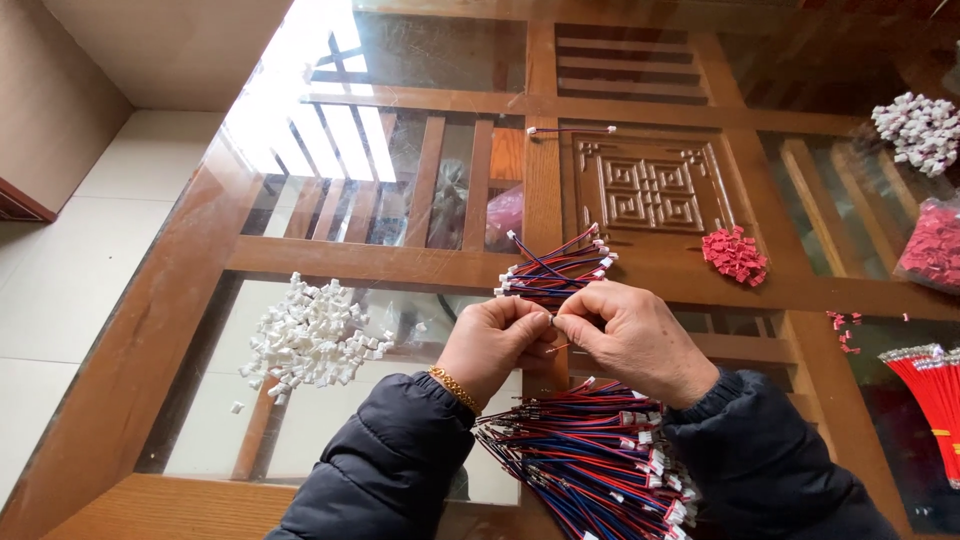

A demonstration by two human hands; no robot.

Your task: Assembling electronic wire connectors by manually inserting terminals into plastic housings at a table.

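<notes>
It looks like a home used for piecework. A glass-topped carved wooden table [640, 190] stands on a tiled floor [70, 260]. Piles of connectors [310, 335] and wires [600, 470] cover it.

Both hands meet over a glass-topped wooden table [200, 230]. The left hand [492, 340], with a gold bracelet [455, 388] at the wrist, and the right hand [632, 338] pinch together at the fingertips on a thin wire end between them. Just beyond the hands lies a small fan of red-and-blue wire leads [555, 265] with white plugs. A larger bundle of the same leads [590, 460] lies near, between the dark sleeves. Left sits a heap of white connector housings [310, 335]; far right, red housings [735, 253] and another white heap [918, 130].
</notes>
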